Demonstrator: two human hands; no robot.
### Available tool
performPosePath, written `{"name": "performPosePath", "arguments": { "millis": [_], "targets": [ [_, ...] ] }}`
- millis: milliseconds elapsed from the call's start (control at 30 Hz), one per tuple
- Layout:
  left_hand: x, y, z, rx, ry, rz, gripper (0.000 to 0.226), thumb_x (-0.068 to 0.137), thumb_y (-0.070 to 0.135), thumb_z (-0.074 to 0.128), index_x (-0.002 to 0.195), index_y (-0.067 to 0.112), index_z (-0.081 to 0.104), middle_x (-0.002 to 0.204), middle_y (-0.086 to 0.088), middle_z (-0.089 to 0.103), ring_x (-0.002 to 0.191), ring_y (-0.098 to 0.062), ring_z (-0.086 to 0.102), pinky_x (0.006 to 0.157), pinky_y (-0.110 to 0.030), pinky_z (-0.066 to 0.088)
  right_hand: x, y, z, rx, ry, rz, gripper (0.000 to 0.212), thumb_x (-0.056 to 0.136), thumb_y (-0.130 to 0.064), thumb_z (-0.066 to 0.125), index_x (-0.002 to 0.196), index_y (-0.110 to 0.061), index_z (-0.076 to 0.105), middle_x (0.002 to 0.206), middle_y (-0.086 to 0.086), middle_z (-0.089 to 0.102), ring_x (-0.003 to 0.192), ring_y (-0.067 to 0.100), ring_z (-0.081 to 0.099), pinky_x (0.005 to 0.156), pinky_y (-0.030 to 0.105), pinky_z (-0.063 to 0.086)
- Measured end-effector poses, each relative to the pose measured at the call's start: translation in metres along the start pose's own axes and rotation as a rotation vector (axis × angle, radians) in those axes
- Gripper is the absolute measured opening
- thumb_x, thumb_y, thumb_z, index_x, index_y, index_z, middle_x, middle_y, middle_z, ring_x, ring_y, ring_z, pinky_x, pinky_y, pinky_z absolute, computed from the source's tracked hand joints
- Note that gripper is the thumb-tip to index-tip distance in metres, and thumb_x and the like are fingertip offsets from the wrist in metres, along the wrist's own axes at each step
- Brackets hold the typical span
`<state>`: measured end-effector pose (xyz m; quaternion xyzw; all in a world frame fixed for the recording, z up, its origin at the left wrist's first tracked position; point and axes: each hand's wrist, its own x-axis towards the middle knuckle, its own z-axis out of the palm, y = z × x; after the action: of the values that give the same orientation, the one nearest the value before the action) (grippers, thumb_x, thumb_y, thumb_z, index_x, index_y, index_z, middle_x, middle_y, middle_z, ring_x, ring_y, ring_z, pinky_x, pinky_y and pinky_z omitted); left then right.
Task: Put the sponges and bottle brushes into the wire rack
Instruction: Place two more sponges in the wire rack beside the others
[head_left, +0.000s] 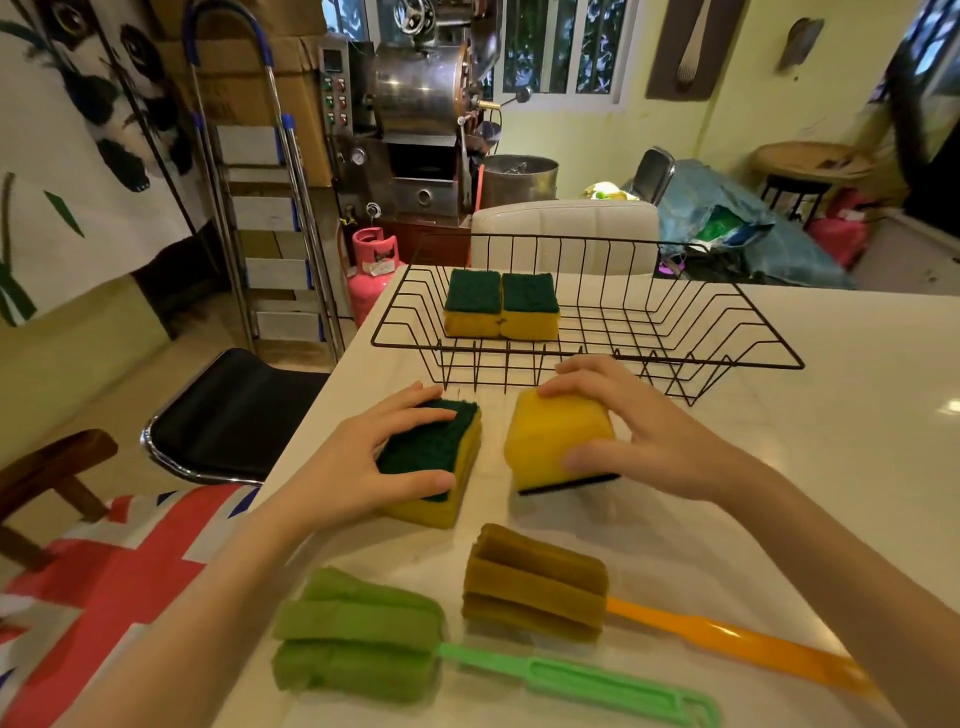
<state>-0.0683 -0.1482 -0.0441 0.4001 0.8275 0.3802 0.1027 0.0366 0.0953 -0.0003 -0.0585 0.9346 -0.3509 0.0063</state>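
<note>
The black wire rack (769, 332) stands on the white table, with two yellow sponges with green tops (501, 306) side by side in its left part. In front of the rack, my left hand (363, 462) grips a green-topped sponge (436, 457) that rests on the table. My right hand (644, 431) grips a second sponge (550, 441), yellow side up and tilted, its dark pad underneath. Nearer to me lie a green bottle brush (363, 634) and an orange bottle brush (535, 587), handles pointing right.
The white table (857, 467) runs to the right. A black stool (234, 415) and a flag-patterned seat (104, 582) sit at the table's left edge. A white chair back (566, 234) rises behind the rack. A pink gas cylinder (371, 275) and a stepladder (265, 208) stand further back.
</note>
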Motion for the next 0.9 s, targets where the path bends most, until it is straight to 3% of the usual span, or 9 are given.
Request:
{"name": "performPosePath", "arguments": {
  "millis": [100, 167, 233, 300, 400, 533, 667, 767, 900],
  "targets": [
    [-0.001, -0.002, 0.001, -0.007, 0.003, 0.001, 0.063, 0.058, 0.068, 0.059, 0.118, 0.056, 0.043, 0.129, 0.047, 0.027, 0.123, 0.025, 0.015, 0.093, -0.003, 0.022, -0.006, -0.009, -0.017, -0.171, -0.013, 0.041, 0.058, 0.054, -0.057, 0.049, 0.108, -0.037, 0.05, 0.12, -0.009, 0.035, 0.11, 0.012, 0.033, 0.081, 0.023, 0.038],
    [0.0, -0.003, 0.002, -0.009, 0.007, 0.0, 0.064, 0.059, 0.065, 0.06, 0.12, 0.053, 0.043, 0.13, 0.046, 0.028, 0.125, 0.023, 0.016, 0.095, -0.005, 0.022, -0.012, -0.019, -0.022, -0.54, -0.017, 0.042, 0.061, 0.052, -0.065, 0.038, 0.102, -0.032, 0.049, 0.114, -0.005, 0.039, 0.106, 0.016, 0.031, 0.084, 0.029, 0.035],
    [0.0, -0.004, 0.002, -0.009, 0.011, -0.002, 0.064, 0.06, 0.062, 0.06, 0.12, 0.052, 0.044, 0.133, 0.041, 0.028, 0.126, 0.022, 0.016, 0.096, -0.007, 0.023, -0.016, -0.028, -0.019, -0.883, -0.088, 0.067, 0.061, 0.059, -0.067, 0.039, 0.104, -0.027, 0.048, 0.115, -0.001, 0.041, 0.109, 0.021, 0.03, 0.092, 0.037, 0.031],
    [0.0, -0.003, 0.002, -0.009, 0.011, -0.002, 0.064, 0.06, 0.064, 0.06, 0.12, 0.052, 0.043, 0.132, 0.041, 0.028, 0.125, 0.023, 0.017, 0.096, -0.007, 0.024, -0.016, -0.033, -0.01, -0.99, -0.189, 0.124, 0.059, 0.068, -0.062, 0.046, 0.11, -0.021, 0.048, 0.117, 0.004, 0.043, 0.115, 0.026, 0.029, 0.098, 0.044, 0.027],
    [-0.001, -0.003, 0.002, 0.001, 0.009, 0.0, 0.064, 0.058, 0.067, 0.058, 0.119, 0.054, 0.042, 0.132, 0.041, 0.028, 0.124, 0.023, 0.017, 0.094, -0.005, 0.024, -0.012, -0.03, 0.001, -0.931, -0.234, 0.099, 0.064, 0.068, -0.058, 0.053, 0.119, -0.021, 0.042, 0.124, 0.004, 0.042, 0.116, 0.026, 0.03, 0.099, 0.047, 0.028],
    [-0.001, -0.002, 0.002, -0.002, 0.01, 0.0, 0.069, 0.055, 0.075, 0.055, 0.119, 0.056, 0.04, 0.133, 0.04, 0.027, 0.125, 0.022, 0.017, 0.092, -0.003, 0.024, -0.005, -0.016, 0.001, -0.671, -0.132, 0.012, 0.081, 0.065, -0.052, 0.061, 0.135, -0.033, 0.023, 0.144, -0.003, 0.027, 0.129, 0.022, 0.026, 0.104, 0.043, 0.029],
    [-0.001, -0.001, 0.004, 0.001, 0.02, 0.003, 0.072, 0.052, 0.079, 0.053, 0.119, 0.057, 0.039, 0.132, 0.041, 0.026, 0.124, 0.024, 0.017, 0.093, -0.006, 0.025, 0.003, -0.009, 0.012, -0.353, 0.095, -0.09, 0.073, 0.07, -0.051, 0.059, 0.134, -0.028, 0.031, 0.148, -0.003, 0.026, 0.135, 0.014, 0.02, 0.11, 0.036, 0.026],
    [-0.001, 0.0, 0.005, 0.003, 0.021, 0.008, 0.071, 0.051, 0.08, 0.052, 0.117, 0.058, 0.04, 0.132, 0.04, 0.026, 0.123, 0.025, 0.016, 0.094, -0.007, 0.025, 0.008, -0.011, 0.028, -0.13, 0.214, -0.112, 0.06, 0.08, -0.053, 0.047, 0.131, -0.023, 0.038, 0.141, -0.004, 0.037, 0.126, 0.003, 0.027, 0.102, 0.023, 0.024],
    [0.0, 0.001, 0.005, 0.022, 0.027, 0.012, 0.071, 0.05, 0.081, 0.051, 0.116, 0.059, 0.039, 0.131, 0.041, 0.025, 0.121, 0.027, 0.015, 0.097, -0.01, 0.023, 0.013, -0.004, 0.04, -0.239, 0.152, -0.095, 0.058, 0.082, -0.056, 0.039, 0.129, -0.022, 0.041, 0.138, -0.002, 0.044, 0.126, 0.011, 0.033, 0.106, 0.03, 0.027]
  ]
}}
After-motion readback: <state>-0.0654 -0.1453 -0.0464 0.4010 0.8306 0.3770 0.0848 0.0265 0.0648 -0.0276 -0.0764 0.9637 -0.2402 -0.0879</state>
